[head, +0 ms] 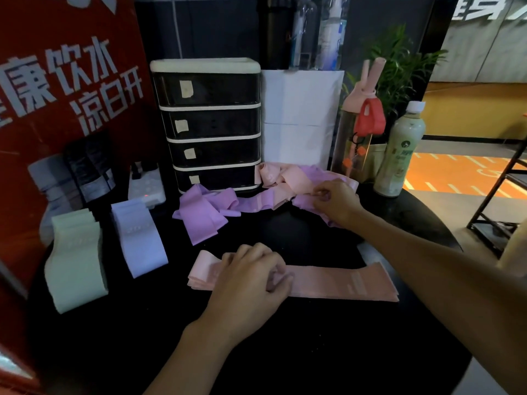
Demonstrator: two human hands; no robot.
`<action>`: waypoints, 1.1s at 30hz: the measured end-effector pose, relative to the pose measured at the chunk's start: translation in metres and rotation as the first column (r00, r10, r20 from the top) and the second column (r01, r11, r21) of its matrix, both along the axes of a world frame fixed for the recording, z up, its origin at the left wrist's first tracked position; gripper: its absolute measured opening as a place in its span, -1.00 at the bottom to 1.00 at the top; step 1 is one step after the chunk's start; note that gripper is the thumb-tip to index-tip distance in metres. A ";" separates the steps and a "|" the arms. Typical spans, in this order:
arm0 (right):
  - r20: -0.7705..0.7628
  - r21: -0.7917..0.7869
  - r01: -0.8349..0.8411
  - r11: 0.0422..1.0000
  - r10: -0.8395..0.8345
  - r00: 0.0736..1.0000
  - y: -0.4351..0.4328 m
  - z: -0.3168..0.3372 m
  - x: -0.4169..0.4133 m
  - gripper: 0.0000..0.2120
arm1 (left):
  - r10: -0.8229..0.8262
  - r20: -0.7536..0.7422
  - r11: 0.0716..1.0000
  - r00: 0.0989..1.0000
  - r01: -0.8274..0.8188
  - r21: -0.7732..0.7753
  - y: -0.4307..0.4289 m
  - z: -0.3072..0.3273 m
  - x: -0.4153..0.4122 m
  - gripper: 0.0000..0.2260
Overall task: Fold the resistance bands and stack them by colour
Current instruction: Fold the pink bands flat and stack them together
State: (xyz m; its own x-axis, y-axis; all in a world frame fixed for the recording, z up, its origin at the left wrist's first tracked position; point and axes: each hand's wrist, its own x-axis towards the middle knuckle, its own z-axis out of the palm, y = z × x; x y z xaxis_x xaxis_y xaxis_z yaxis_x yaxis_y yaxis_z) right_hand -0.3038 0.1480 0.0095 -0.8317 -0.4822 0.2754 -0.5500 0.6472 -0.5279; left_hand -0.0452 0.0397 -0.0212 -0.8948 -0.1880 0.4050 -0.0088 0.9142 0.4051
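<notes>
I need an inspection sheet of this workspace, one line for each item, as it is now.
Surface: round black table, dimly lit.
Job's things: folded green band stack; folded pale blue band stack; tangled purple and pink pile; long pink band lying flat.
Clutter: black drawer unit, white paper bag, pale drink bottle.
Grippers: left hand grips the long pink band; right hand pinches the pile.
Cables: white power strip, red light on.
Surroundings: red sign, green plant.
</notes>
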 end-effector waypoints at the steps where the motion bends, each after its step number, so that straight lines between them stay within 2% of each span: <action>1: -0.009 0.002 -0.004 1.000 0.004 1.000 -0.001 0.000 -0.002 -0.76 | -0.002 0.000 1.000 1.000 0.002 0.001 0.000 0.001 0.000 -0.84; 6: 0.027 -0.050 -0.017 0.999 0.019 0.999 -0.005 -0.001 -0.002 -0.83 | -0.006 0.006 1.000 1.000 0.006 0.005 0.001 0.002 0.002 -0.84; 9: 0.036 -0.123 -0.018 0.992 0.023 0.999 -0.005 0.003 0.001 -0.91 | -0.001 0.008 1.000 1.000 0.001 0.004 0.001 0.002 0.001 -0.85; 15: 0.080 -0.250 -0.044 0.967 0.066 0.995 0.002 0.014 0.007 -0.93 | 0.002 0.029 1.000 1.000 -0.003 0.014 0.001 0.005 0.001 -0.85; 20: 0.028 -0.200 -0.034 0.979 0.040 0.999 0.004 0.007 0.004 -0.84 | 0.003 0.029 1.000 1.000 -0.003 0.012 0.002 0.005 0.002 -0.85; 25: 0.096 -0.138 -0.023 0.990 0.036 0.995 -0.002 0.002 0.006 -0.77 | 0.007 0.023 1.000 1.000 -0.007 0.003 0.001 0.004 0.001 -0.86; 29: 0.114 -0.126 0.013 0.992 0.002 0.994 -0.005 0.001 0.006 -0.92 | 0.004 0.014 1.000 1.000 -0.004 0.007 0.000 0.002 0.000 -0.85; 31: 0.107 -0.105 0.016 0.994 -0.004 0.994 -0.007 0.000 0.006 -0.74 | 0.003 0.018 1.000 1.000 -0.003 0.001 -0.001 0.001 -0.001 -0.85; 33: 0.068 -0.088 0.007 0.996 -0.001 0.998 -0.007 0.003 0.008 -0.66 | 0.001 0.013 1.000 1.000 -0.001 0.002 -0.001 0.001 -0.001 -0.85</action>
